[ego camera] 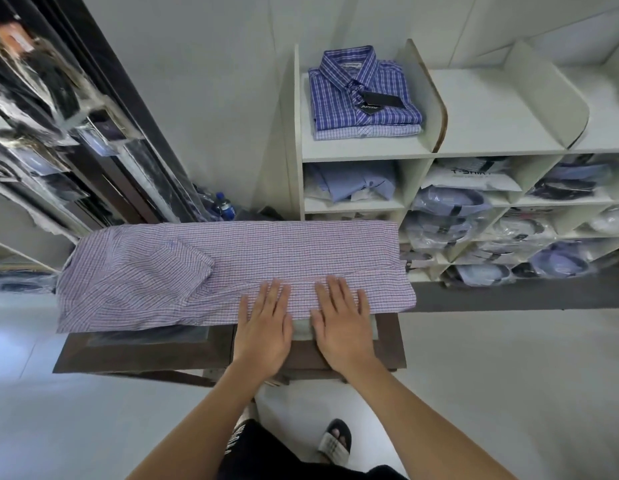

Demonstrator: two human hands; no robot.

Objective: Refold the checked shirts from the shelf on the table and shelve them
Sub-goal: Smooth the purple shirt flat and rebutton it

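A pink-and-white checked shirt point(231, 271) is spread lengthwise across the dark wooden counter point(134, 355), its left end hanging slightly past the counter's edge, with one sleeve folded back over the body near the left. Both hands are laid flat on the near edge of the shirt, palms down and side by side: the left hand point(264, 327) and the right hand point(342, 323), each with fingers point(276, 294) extended and slightly spread, nothing being gripped. Between the two hands a strip of pale counter surface is seen just below the shirt's hem. Behind the counter, a white shelf unit point(370, 150) is seen; in its top left compartment a folded blue checked shirt point(361, 91) with a black tag is stacked on a lighter checked shirt point(366, 131). The lower compartments are filled with shirts in clear bags point(450, 220).
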